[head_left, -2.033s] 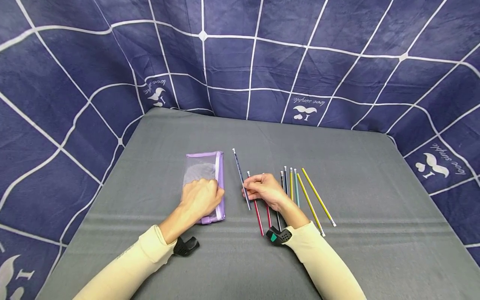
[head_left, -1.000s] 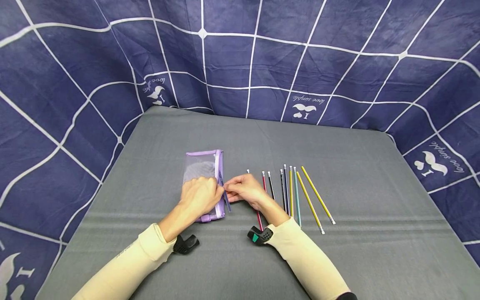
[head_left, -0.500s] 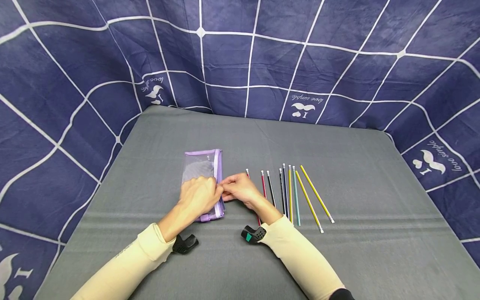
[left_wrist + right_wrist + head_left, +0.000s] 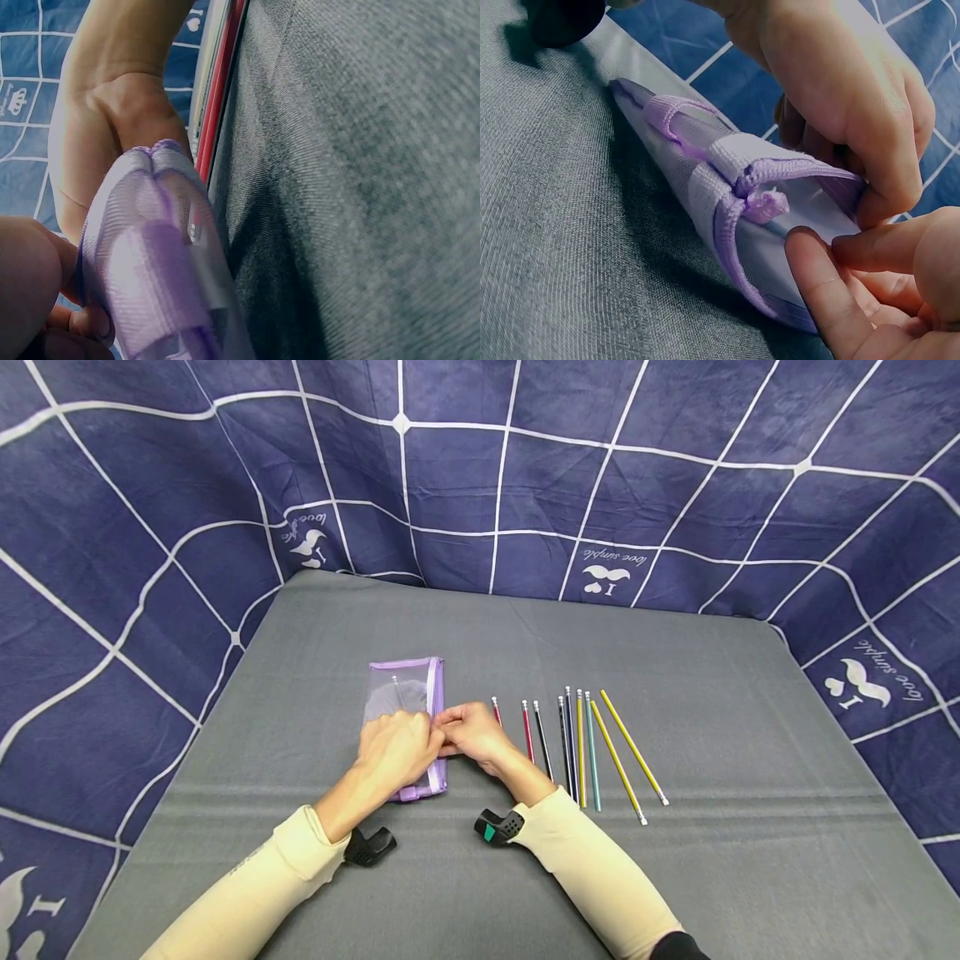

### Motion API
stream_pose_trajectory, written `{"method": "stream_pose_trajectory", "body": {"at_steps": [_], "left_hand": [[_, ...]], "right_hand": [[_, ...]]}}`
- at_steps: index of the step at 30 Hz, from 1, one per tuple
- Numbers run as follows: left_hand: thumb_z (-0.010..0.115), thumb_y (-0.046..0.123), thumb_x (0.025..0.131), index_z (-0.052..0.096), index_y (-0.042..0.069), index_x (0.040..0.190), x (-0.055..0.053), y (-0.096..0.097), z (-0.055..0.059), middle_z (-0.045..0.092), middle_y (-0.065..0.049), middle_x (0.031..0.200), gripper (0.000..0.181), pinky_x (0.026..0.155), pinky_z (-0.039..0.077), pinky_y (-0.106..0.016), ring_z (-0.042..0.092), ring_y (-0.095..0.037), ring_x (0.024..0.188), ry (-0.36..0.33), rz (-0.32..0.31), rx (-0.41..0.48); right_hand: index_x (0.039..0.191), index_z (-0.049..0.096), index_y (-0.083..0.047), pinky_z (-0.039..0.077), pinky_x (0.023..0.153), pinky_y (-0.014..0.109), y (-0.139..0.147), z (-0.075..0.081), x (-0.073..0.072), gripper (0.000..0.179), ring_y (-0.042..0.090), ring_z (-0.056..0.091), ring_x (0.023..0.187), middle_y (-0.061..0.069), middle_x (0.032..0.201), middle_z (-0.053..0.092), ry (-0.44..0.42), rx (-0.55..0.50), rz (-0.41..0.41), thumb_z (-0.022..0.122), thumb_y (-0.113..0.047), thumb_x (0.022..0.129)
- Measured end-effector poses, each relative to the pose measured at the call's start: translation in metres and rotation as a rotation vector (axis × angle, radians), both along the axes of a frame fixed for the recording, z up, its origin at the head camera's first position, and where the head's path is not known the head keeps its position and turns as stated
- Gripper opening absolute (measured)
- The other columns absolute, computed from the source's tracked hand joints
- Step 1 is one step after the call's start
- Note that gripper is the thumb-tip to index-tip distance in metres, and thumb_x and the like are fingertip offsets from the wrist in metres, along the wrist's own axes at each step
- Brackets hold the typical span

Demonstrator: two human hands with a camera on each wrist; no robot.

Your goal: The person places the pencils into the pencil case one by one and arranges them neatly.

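A translucent mesh zip pouch (image 4: 433,681) with purple trim lies in front of me, its mouth toward the right. My left hand (image 4: 397,745) grips the upper side of the pouch and holds the mouth apart, as the right wrist view shows at the purple edge (image 4: 832,171). At the mouth, thumb and fingers of my right hand (image 4: 476,735) pinch the near end of a dark blue pencil, mostly hidden by the hands. The silver, eraser-tipped end of this pencil (image 4: 395,680) shows through the mesh near the pouch's far end.
To the right lie several pencils: a red pencil (image 4: 527,727) and a black pencil (image 4: 543,737), a teal pencil (image 4: 592,752), and a yellow pencil (image 4: 633,746) among them. My right forearm passes over some. Grey cloth (image 4: 675,877) covers the table; a blue checked curtain (image 4: 555,485) hangs behind.
My right hand has carried the dark blue pencil left from beside the other pencils into the pouch. Its eraser end has shifted farther left inside. My left hand has kept its hold.
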State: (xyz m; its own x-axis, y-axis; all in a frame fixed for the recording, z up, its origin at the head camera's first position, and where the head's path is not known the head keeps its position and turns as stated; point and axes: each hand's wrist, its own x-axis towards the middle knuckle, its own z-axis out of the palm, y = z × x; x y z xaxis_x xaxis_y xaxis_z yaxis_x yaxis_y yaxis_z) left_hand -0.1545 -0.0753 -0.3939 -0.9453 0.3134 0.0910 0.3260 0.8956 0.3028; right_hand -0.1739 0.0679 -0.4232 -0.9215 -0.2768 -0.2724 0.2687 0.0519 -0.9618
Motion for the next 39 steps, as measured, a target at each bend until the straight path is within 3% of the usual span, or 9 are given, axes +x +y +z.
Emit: {"method": "stream_pose_trajectory", "body": {"at_steps": [10,23,34,39], "left_hand": [[0.052,0.026,0.088,0.053,0.015,0.063,0.0,0.0,0.002,0.055,-0.006,0.06,0.028,0.047,0.041,-0.046,0.054,-0.029,0.053,0.008,0.002,-0.005],[0.053,0.027,0.087,0.052,0.014,0.061,0.0,-0.001,0.001,0.053,-0.005,0.057,0.029,0.046,0.04,-0.046,0.052,-0.027,0.051,0.013,0.006,0.015],[0.052,0.024,0.086,0.049,0.015,0.059,0.0,-0.001,0.001,0.051,-0.003,0.054,0.028,0.045,0.04,-0.045,0.052,-0.026,0.05,0.023,0.005,0.021],[0.052,0.024,0.085,0.049,0.016,0.058,0.0,0.0,0.001,0.051,-0.003,0.055,0.028,0.047,0.04,-0.046,0.053,-0.027,0.051,0.017,0.009,0.013]], "right_hand": [[0.11,0.061,0.019,0.057,0.071,0.032,0.007,0.001,0.001,0.025,0.015,0.068,0.071,0.027,0.098,0.069,0.009,-0.019,0.004,0.056,0.008,0.089],[0.11,0.06,0.022,0.056,0.066,0.027,0.025,0.012,0.004,0.025,0.012,0.067,0.065,0.011,0.079,0.069,0.001,-0.067,-0.01,0.061,0.008,0.089],[0.11,0.059,0.022,0.056,0.067,0.028,0.043,0.014,0.008,0.027,0.013,0.067,0.065,0.022,0.086,0.07,0.023,-0.042,-0.005,0.063,0.006,0.089],[0.11,0.058,0.023,0.056,0.066,0.028,0.057,0.012,0.009,0.028,0.014,0.067,0.066,0.021,0.084,0.069,0.028,-0.039,-0.02,0.063,0.006,0.089]]}}
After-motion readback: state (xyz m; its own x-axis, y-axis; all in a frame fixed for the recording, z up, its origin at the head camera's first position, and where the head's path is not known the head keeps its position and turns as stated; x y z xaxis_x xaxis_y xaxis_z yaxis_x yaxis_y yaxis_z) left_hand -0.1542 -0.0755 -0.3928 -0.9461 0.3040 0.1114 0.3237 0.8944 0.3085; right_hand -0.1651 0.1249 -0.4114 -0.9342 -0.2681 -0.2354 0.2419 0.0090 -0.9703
